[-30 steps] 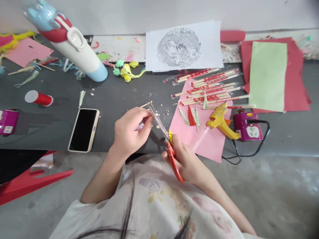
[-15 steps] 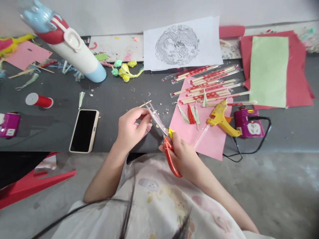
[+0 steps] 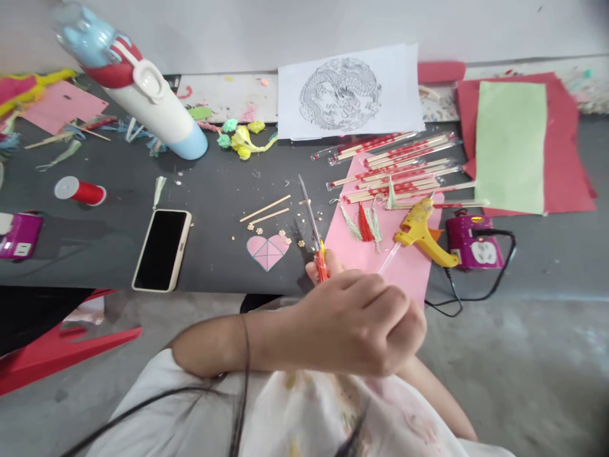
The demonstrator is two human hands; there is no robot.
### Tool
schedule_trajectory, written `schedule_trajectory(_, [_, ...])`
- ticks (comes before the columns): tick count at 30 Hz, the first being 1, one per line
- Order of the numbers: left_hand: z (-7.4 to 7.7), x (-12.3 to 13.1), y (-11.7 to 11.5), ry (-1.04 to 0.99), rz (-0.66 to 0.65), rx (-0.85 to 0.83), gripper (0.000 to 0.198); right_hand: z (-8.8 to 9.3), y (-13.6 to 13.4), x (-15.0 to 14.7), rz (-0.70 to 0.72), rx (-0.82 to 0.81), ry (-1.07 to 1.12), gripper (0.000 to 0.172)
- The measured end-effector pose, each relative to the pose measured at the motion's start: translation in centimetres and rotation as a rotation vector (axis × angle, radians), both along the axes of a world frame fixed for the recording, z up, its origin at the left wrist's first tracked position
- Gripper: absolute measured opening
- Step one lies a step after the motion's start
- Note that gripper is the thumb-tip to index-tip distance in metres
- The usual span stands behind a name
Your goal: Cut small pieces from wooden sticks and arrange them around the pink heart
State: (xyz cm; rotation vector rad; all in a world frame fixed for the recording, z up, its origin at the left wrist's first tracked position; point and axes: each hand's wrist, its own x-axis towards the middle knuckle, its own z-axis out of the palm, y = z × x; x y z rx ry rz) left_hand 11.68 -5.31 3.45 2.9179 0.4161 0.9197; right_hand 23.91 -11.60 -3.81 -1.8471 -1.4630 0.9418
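My left hand (image 3: 375, 320) is closed in a fist and crosses in front of my right forearm; whether anything is inside it is hidden. Behind it, my right hand (image 3: 328, 263) grips red-handled scissors (image 3: 314, 222), whose blades point up and away over the table. Most of the right hand is covered by the left. A pink paper heart (image 3: 268, 252) with drawn lines lies left of the scissors. Two thin sticks (image 3: 265, 207) rest just beyond the heart, with small pale pieces (image 3: 259, 231) scattered between.
A phone (image 3: 162, 249) and red thread spool (image 3: 80, 191) lie left; a bottle (image 3: 157, 105) stands behind. On the right are a yellow glue gun (image 3: 421, 230), wrapped sticks (image 3: 409, 151), tassels (image 3: 365, 222), a purple socket block (image 3: 471, 241) with a cable, and green paper (image 3: 511, 146).
My left hand has left the stick near the blades and swung right, over my right forearm. The heart and two sticks now show uncovered. The scissors have turned and their blades look closed.
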Motion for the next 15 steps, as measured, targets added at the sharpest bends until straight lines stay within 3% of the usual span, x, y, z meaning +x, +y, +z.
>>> schedule_trajectory(4, [-2.2, 2.1, -0.1, 0.086, 0.051, 0.042, 0.012, 0.6, -0.8, -2.4, -0.332, 0.026, -0.189, 0.023])
schedule_trajectory(6, [-2.8, 2.3, -0.2, 0.150, 0.054, 0.015, 0.016, 1.4, 0.2, -5.0, -0.455, 0.141, -0.303, 0.024])
schedule_trajectory(8, [-3.0, 2.3, -0.4, 0.190, 0.058, -0.015, 0.016, 2.4, 1.7, -7.3, -0.727, 0.286, -0.505, 0.024])
schedule_trajectory(9, [-3.0, 2.2, -0.5, 0.204, 0.060, -0.026, 0.015, 2.8, 2.4, -8.1, -0.789, 0.289, -0.639, 0.023])
schedule_trajectory(12, [-2.6, 2.1, -0.6, 0.229, 0.024, -0.043, 0.013, 3.7, 3.6, -9.4, -0.617, 0.152, -0.941, 0.024])
schedule_trajectory(15, [-2.2, 2.2, -0.4, 0.241, -0.008, -0.075, 0.009, 3.8, 3.3, -9.1, -0.500, 0.010, -1.083, 0.027])
